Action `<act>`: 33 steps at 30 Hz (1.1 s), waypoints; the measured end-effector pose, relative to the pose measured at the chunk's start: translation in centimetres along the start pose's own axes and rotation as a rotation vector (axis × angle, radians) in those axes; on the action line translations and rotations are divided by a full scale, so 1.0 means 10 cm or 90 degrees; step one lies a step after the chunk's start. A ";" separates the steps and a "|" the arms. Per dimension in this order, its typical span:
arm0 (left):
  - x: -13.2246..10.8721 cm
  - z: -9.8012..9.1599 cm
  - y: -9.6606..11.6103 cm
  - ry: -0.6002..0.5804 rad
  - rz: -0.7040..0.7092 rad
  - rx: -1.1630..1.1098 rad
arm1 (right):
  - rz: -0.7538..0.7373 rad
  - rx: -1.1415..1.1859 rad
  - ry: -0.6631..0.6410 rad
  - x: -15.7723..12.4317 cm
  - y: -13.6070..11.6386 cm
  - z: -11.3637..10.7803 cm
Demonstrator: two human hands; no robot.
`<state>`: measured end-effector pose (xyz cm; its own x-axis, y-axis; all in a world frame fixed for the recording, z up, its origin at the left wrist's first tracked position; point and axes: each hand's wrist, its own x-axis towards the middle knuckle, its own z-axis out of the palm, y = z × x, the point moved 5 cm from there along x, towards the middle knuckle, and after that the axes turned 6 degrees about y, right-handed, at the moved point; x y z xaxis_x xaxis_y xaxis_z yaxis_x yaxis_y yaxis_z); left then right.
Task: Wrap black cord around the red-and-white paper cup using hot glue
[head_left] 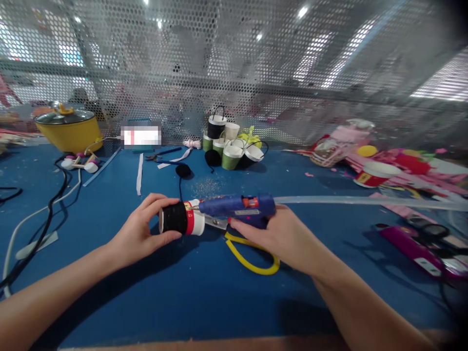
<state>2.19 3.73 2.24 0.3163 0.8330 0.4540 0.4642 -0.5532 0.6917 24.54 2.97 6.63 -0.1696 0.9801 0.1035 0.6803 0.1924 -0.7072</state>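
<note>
My left hand (151, 222) grips a small paper cup (197, 224) lying on its side, its base half wrapped in black cord (174, 218). The cord runs up from the cup to a small black ball of cord (183, 170). In my right hand (281, 234) is a blue hot glue gun (234, 205) with a long clear glue stick (351, 201) out of its back. Its nozzle (193, 207) is at the cup's side by the edge of the wrapping; whether it touches I cannot tell. Yellow-handled scissors (252, 265) lie under the glue gun, partly hidden.
Small cord-wrapped cups (232, 155) stand together at the back. At left are a yellow pot (69, 134), cables (47, 219) and pliers (157, 157). To the right lie a purple power strip (409, 248), a white-and-red cup (375, 174) and pink craft pieces. A perforated metal screen (234, 63) rises behind.
</note>
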 end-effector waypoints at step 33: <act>-0.02 0.00 0.08 0.003 0.124 0.076 | -0.217 -0.348 0.034 -0.10 -0.31 0.01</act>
<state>2.50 3.13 2.67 0.4064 0.7101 0.5750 0.4889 -0.7007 0.5197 22.55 1.36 8.60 -0.4141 0.8583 0.3031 0.8622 0.4766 -0.1715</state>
